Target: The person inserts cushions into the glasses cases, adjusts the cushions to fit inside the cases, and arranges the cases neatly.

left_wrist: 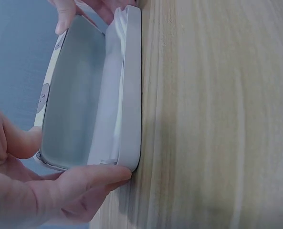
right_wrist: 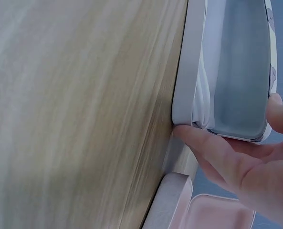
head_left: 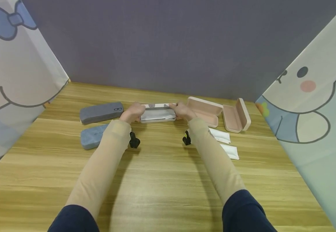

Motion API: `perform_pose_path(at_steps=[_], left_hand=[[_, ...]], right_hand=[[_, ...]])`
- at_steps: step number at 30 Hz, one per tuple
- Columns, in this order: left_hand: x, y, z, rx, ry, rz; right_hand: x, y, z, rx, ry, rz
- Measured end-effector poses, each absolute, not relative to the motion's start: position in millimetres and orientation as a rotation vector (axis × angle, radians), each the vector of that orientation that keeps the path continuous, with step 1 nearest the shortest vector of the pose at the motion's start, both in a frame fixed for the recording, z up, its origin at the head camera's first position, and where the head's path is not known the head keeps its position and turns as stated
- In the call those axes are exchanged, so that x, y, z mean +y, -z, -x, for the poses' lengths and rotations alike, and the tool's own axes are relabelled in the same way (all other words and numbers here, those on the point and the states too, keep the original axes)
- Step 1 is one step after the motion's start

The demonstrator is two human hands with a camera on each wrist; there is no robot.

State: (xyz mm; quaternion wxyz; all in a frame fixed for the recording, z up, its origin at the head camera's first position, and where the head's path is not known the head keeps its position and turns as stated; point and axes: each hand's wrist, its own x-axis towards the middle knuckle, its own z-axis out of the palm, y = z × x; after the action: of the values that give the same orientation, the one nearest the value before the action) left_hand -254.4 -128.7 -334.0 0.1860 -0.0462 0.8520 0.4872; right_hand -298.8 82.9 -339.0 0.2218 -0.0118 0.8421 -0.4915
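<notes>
A pale glasses case [head_left: 158, 121] with a grey-blue lining stands with its lid raised near the back middle of the table. Inside it lies a folded whitish cloth [head_left: 156, 114]. My left hand [head_left: 132, 112] grips the case's left end; in the left wrist view its thumb is at the lid's edge and its fingers lie along the end wall. At the opposite end my right hand [head_left: 184, 111] holds the case in the same way, thumb on the lid edge and fingers against the base [right_wrist: 184, 95]. Small printed figures mark the lid's rim [left_wrist: 45, 93].
To the left lie a closed grey glasses case [head_left: 101, 112] and a closed blue one [head_left: 92, 136], partly behind my left forearm. On the right are two open pink cases [head_left: 205, 117] and two folded white cloths [head_left: 230, 151]. A grey partition [head_left: 156, 48] rises behind the table.
</notes>
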Motion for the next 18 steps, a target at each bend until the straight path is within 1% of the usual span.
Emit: perform_pose_path(at_steps=[10, 18], left_hand=[[-130.0, 330.5, 253.4, 2.369, -1.367, 0.156], [-128.3, 332.3, 246.7, 2.387, -1.313, 0.196]], right_hand=[[86.4, 338.3, 297.0, 2.407, 1.282, 0.083], [89.3, 347.0, 293.7, 2.476, 1.239, 0.123]])
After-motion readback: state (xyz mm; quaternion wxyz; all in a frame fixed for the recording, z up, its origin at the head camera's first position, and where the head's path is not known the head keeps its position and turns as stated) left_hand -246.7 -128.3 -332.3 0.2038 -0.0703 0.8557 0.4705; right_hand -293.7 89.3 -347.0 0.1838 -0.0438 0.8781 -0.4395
